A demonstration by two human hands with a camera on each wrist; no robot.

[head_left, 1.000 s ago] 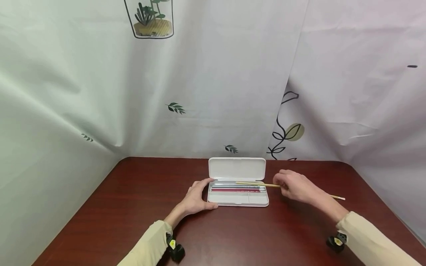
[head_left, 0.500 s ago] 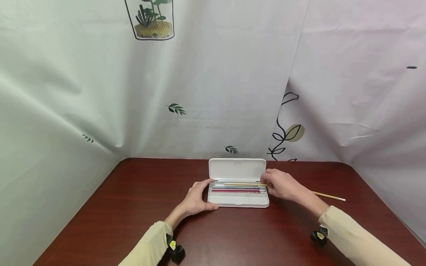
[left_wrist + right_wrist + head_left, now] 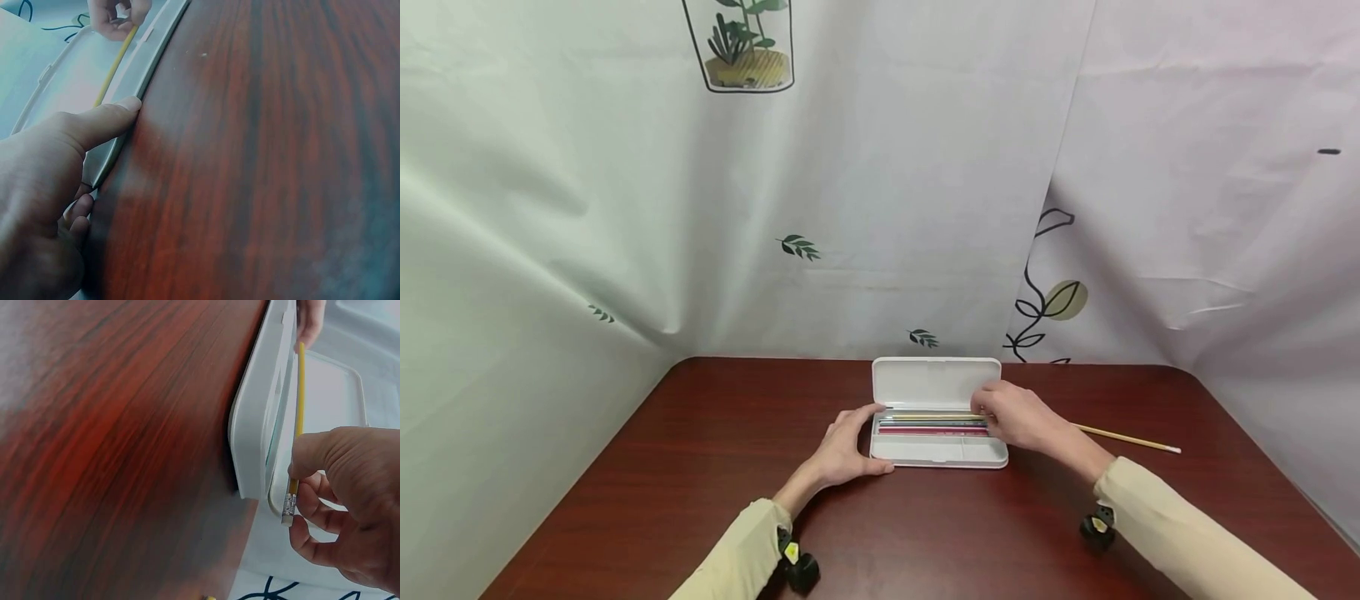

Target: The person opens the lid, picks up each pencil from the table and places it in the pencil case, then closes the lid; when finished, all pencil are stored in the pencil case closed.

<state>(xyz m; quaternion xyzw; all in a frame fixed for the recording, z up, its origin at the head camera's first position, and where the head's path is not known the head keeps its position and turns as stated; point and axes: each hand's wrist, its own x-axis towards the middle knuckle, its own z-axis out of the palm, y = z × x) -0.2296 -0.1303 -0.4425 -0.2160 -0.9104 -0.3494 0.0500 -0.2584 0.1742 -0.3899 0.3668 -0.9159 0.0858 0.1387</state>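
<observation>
An open white pencil case (image 3: 937, 452) lies on the red-brown table, its lid (image 3: 936, 382) folded back. Several pencils lie lengthwise in its tray. My left hand (image 3: 857, 440) grips the case's left end, thumb (image 3: 103, 122) on the front rim (image 3: 145, 72). My right hand (image 3: 988, 413) pinches a yellow pencil (image 3: 925, 416) near its eraser end (image 3: 287, 509) and holds it along the tray, just over the other pencils. In the right wrist view the yellow pencil (image 3: 299, 406) runs over the case (image 3: 257, 425) toward the left hand's fingertip (image 3: 309, 319).
A thin yellow stick with a white tip (image 3: 1126, 437) lies on the table (image 3: 700, 467) to the right of the case. White printed curtains close in the table at the back and on both sides.
My right hand has moved left with the yellow pencil, bringing it from past the case's right end to lie along the tray. The left hand has stayed put.
</observation>
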